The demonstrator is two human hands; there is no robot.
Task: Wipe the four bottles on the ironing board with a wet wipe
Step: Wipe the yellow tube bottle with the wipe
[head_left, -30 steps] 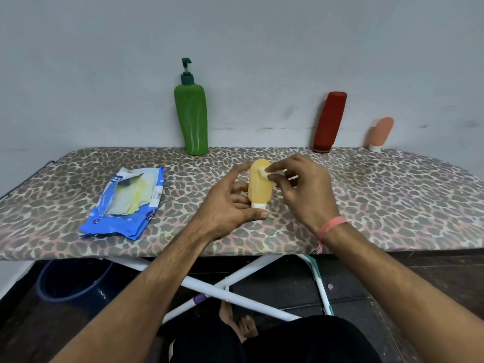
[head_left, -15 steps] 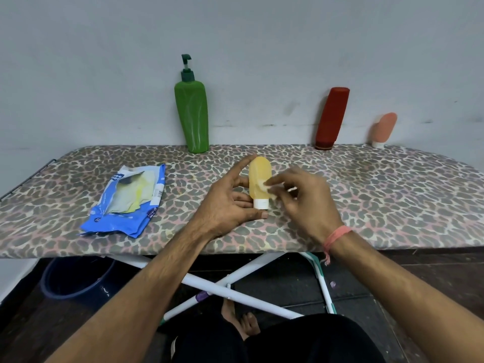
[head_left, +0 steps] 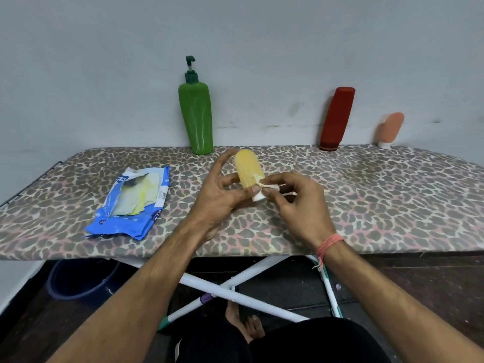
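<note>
A small yellow bottle [head_left: 247, 167] with a white cap stands cap-down over the middle of the leopard-print ironing board [head_left: 379, 205]. My left hand [head_left: 220, 195] grips its lower part, thumb near the cap, index finger stretched up behind it. My right hand [head_left: 296, 203] pinches a small wad of white wet wipe [head_left: 269, 186] against the bottle's lower right side. A tall green pump bottle [head_left: 196, 119], a red bottle [head_left: 336, 119] and a small peach bottle [head_left: 390, 129] stand along the wall at the board's far edge.
An opened blue wet-wipe pack [head_left: 131, 203] lies flat on the board's left part. Under the board are white crossed legs [head_left: 235, 292], a dark blue bucket [head_left: 78, 281] at the left and my bare foot [head_left: 243, 323].
My right hand has slid the wipe from the bottle's top down its side to near the cap. My left hand kept hold of the bottle.
</note>
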